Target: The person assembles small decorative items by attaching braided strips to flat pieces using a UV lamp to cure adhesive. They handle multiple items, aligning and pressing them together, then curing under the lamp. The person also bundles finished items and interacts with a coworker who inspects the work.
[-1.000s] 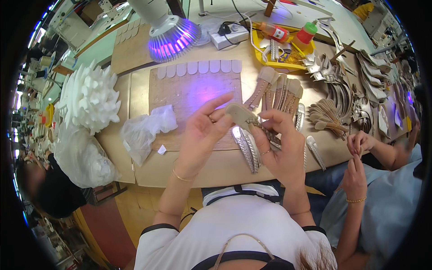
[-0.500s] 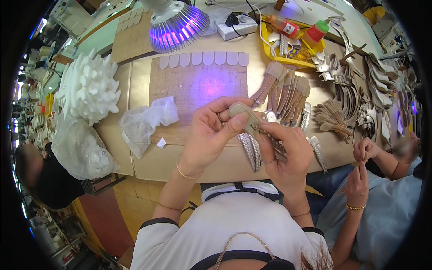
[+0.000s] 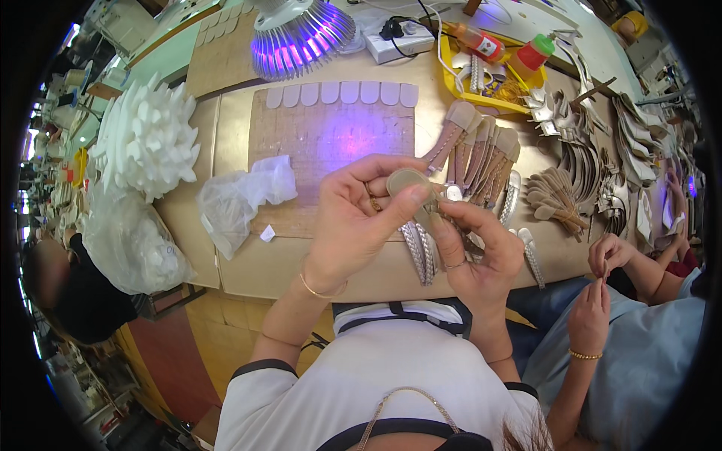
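Between my two hands is a braided strap with a rounded beige end point(image 3: 407, 179). My left hand point(image 3: 350, 210) is closed, pinching that end between thumb and fingers. My right hand point(image 3: 485, 248) is also closed, gripping the strap lower down; its fingers hide most of that part. Silver braided straps point(image 3: 418, 254) lie on the table just below my hands. Beyond my right hand is a fanned stack of braided straps with beige rounded tips point(image 3: 481, 150).
A lamp point(image 3: 301, 41) casts violet light on a brown board point(image 3: 301, 143) edged with a row of pale rounded pieces point(image 3: 350, 92). Plastic bags point(image 3: 244, 199) and a white foam pile point(image 3: 147, 143) lie left. A yellow tray point(image 3: 489, 101) holds bottles. A co-worker's hands point(image 3: 602, 278) work at right.
My left thumb has shifted over the strap's rounded end, which now faces up more. My right fingers have moved slightly around the lower part. The co-worker's hands have moved a little.
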A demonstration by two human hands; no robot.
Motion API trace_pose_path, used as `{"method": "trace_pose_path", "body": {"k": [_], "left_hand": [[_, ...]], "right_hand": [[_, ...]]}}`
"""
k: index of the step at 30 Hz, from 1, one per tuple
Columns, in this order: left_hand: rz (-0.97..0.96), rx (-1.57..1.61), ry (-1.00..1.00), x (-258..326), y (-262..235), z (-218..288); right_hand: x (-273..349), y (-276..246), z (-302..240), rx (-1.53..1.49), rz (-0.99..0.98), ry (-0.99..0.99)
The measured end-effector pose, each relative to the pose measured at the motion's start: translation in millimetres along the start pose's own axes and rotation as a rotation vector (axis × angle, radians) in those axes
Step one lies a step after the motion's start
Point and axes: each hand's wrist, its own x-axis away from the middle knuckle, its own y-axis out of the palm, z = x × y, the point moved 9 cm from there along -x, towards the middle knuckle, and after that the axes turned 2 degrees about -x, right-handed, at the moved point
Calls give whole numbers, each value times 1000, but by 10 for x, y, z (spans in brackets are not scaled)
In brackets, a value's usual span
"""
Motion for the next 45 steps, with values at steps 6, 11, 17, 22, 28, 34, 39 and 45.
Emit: {"method": "trace_pose_path", "body": {"k": [6,11,17,22,28,34,39,45], "left_hand": [[32,-11,21,-15,-16,-32],[-37,-47,-83,-83,-34,-103],[-105,156,-152,-85,-45,-145],[-146,52,-101,-82,-36,-129],[-98,54,-81,-62,-52,-117],[-55,-25,-59,-75,-95,-117],[32,-36,2,-81,-195,-163],[-32,-263,-219,215,-695,-407]], "right_hand": [[-15,32,34,-4,16,8],[-54,85,285,-220,-6,199],[-27,144,468,-463,3,351],[-2,131,452,-426,-7,369],[-43,98,216,-22,-17,120],[-66,162,29,231,-59,-81],[-93,262,34,241,-79,-153],[103,-42,632,73,-28,191]]}}
